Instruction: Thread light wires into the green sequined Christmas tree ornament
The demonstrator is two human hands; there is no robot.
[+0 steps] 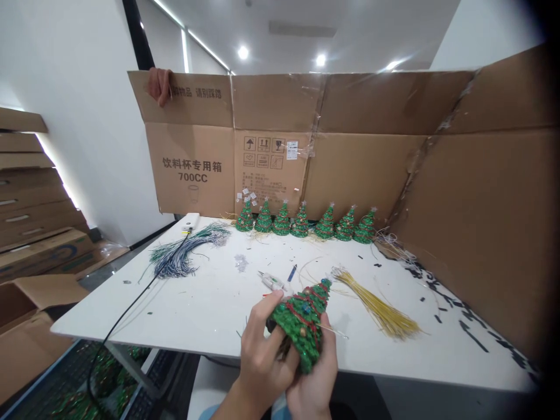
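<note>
- And here we are, a decorated Christmas tree (pixel 304 318) up in the air over the near edge of the white table (pixel 210 315), with both hands on it
- The left hand (pixel 262 350) is closed on the base end, one finger reaching up over the left side, others curled at the dark underside
- The right hand (pixel 317 373) is clamped round the near right side, cupping from below, a finger laid along the green
- Now look at the lean: the long axis slants from the base, near and left, to the tip, far and right, so the left hand has the base and the right hand sits nearer the tip
- A thin pale strand (pixel 339 333) pokes out to the right, just past the right hand's fingers
- Just beyond the tree, a pen-like tool (pixel 272 281) and a little blue stick (pixel 292 272) lie on the tabletop
- Over to the right, a bundle of yellow wires (pixel 380 306), with the tip pointing towards its far end
- At the far side, seven finished-looking trees (pixel 281 223) stand upright before the cardboard (pixel 271 105)
</note>
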